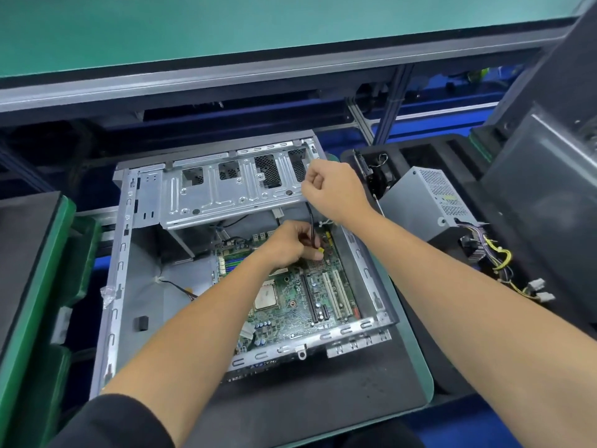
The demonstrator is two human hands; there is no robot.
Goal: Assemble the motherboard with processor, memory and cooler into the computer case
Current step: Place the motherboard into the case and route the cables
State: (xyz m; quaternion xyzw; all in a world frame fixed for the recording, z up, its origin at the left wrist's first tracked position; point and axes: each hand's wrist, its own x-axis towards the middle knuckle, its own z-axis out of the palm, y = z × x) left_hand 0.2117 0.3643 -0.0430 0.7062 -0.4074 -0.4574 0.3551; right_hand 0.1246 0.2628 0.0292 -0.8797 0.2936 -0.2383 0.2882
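Note:
An open grey computer case (111, 305) lies on a dark mat. Inside it sits the green motherboard (297, 295) with a bare square processor (265, 296) and white and black expansion slots. My left hand (289, 244) is down over the board's far end, pinching a black cable with a yellow connector (320, 249). My right hand (334, 187) is raised above the case's far right corner, fingers curled round the upper part of that black cable. A perforated metal drive cage (226, 189) spans the far end of the case.
A grey power supply (426, 205) with a bundle of coloured wires (497, 257) rests to the right. A black side panel (542, 202) leans at far right. Green-edged trays (42, 286) stand at left. A green shelf (258, 30) runs overhead.

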